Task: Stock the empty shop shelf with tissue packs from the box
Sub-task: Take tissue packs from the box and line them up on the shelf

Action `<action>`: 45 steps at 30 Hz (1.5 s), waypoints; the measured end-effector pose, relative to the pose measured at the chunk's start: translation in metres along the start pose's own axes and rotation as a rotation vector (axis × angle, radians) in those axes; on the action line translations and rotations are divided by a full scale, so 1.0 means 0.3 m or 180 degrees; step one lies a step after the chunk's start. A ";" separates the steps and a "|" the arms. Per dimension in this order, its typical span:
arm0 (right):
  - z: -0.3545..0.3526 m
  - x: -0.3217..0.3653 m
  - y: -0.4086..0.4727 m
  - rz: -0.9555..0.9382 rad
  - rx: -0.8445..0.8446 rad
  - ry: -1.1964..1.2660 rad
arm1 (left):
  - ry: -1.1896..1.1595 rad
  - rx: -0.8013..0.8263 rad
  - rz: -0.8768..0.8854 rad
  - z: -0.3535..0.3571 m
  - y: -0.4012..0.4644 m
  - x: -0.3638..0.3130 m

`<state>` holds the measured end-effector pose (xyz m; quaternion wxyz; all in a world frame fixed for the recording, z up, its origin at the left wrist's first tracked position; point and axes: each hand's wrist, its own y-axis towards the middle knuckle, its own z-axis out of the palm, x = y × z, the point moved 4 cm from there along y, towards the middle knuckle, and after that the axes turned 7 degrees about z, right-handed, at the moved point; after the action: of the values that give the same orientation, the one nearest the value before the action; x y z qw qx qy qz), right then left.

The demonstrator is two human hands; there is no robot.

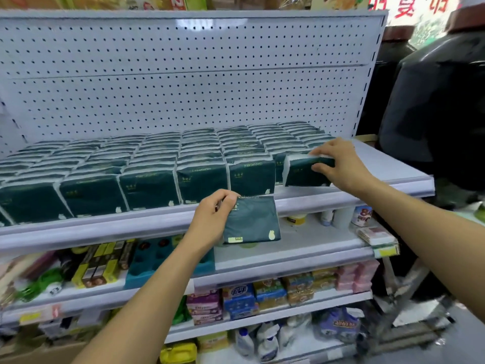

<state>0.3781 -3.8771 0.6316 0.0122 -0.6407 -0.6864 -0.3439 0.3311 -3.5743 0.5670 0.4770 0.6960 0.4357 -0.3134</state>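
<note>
Top shelf (pixel 380 164): rows of dark green tissue packs (pixel 147 164) stood on edge, gold print too blurred to read. Right hand (pixel 338 166) gripped one pack (pixel 304 172) at the row's right end, on the shelf. Left hand (pixel 212 216) pinched another pack (pixel 252 222) in front of the shelf edge. Lower shelves (pixel 288 261): tins, boxes, bottles, labels illegible.

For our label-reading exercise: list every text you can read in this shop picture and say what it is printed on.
Large red characters on the sign at top right: cut off, unreadable.
Gold print on the dark green tissue packs: blurred.
Blue packs on the lower shelf: blurred.
Purple refill bag: blurred.
</note>
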 end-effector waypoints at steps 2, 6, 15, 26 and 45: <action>0.027 -0.005 0.027 0.0008 0.0126 -0.0043 | -0.0004 0.0063 0.0056 0.009 0.034 0.004; 0.069 -0.017 0.043 0.0000 0.0203 0.0072 | 0.0023 0.0098 0.0113 0.024 0.088 0.014; 0.118 -0.047 0.067 -0.0230 -0.0352 0.0093 | -0.0096 -0.0062 -0.0023 0.100 0.120 0.014; 0.048 0.024 -0.047 -0.1104 0.0366 0.0688 | -0.0061 -0.0166 0.0265 0.249 0.119 -0.076; -0.181 -0.407 0.110 -0.0154 0.0078 0.0479 | 0.3871 0.0341 0.1244 0.470 0.367 -0.184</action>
<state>0.4062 -4.0119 0.6322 0.0633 -0.5961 -0.7029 -0.3828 0.4047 -3.7416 0.6080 0.1576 0.8389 0.4773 0.2088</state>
